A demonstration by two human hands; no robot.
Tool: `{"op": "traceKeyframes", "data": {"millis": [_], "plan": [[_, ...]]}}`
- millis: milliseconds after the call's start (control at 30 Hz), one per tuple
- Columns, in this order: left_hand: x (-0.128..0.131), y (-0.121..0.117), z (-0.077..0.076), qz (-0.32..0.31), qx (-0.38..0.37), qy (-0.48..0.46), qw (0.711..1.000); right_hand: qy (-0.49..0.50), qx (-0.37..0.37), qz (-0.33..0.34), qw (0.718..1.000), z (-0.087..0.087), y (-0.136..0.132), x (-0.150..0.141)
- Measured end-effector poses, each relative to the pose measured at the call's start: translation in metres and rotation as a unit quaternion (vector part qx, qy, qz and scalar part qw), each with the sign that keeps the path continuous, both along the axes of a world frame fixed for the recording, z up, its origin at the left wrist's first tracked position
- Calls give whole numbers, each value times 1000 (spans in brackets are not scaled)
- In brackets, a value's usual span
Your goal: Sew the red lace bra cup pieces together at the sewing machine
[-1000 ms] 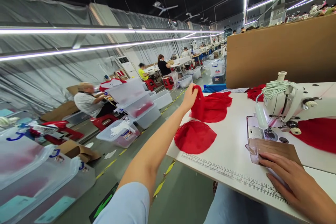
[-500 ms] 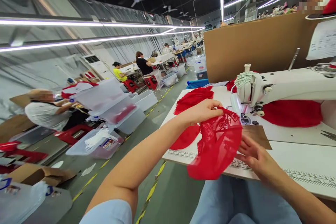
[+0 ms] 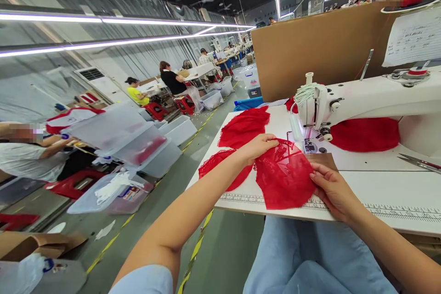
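Between my hands a sheer red lace fabric piece (image 3: 284, 177) is spread over the front of the white sewing table (image 3: 347, 186). My left hand (image 3: 260, 147) pinches its upper left edge. At its right edge, my right hand (image 3: 332, 188) grips the cloth between thumb and fingers. The needle area of the white sewing machine (image 3: 365, 96) is just beyond the cloth. Two stacks of red fabric lie to the left, an upper stack (image 3: 244, 126) and a lower stack (image 3: 215, 165) partly behind my left forearm. More red fabric (image 3: 365, 134) shows under the machine arm.
Scissors (image 3: 418, 161) lie at the table's right. A printed ruler (image 3: 389, 209) runs along the front edge. A cardboard panel (image 3: 320, 50) stands behind the machine. Clear plastic bins (image 3: 134, 144) fill the floor at left, where a person in white (image 3: 31, 156) sits.
The red lace piece has gone from hanging over the table edge to lying flatter on the table. My right hand has closed on its right edge. The view has shifted slightly.
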State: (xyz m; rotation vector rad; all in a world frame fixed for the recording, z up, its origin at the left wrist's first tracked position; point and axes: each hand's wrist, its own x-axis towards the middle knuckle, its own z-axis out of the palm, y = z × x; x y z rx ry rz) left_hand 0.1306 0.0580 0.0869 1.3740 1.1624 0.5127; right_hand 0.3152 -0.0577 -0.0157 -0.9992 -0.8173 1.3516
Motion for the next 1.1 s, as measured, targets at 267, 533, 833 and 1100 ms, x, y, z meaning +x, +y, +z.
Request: {"op": "traceKeyframes", "data": {"millis": [267, 533, 833, 1100], "plan": [[-3, 21, -13, 64, 13, -22, 998, -90, 20, -66, 994, -15, 7, 13], [-7, 30, -17, 105, 31, -7, 994, -387, 243, -14, 889, -12, -4, 9], [-11, 27, -18, 99, 70, 28, 992, -683, 377, 39, 625, -20, -4, 8], [-50, -8, -27, -15, 166, 222, 961, -701, 271, -91, 654, -15, -16, 39]]}}
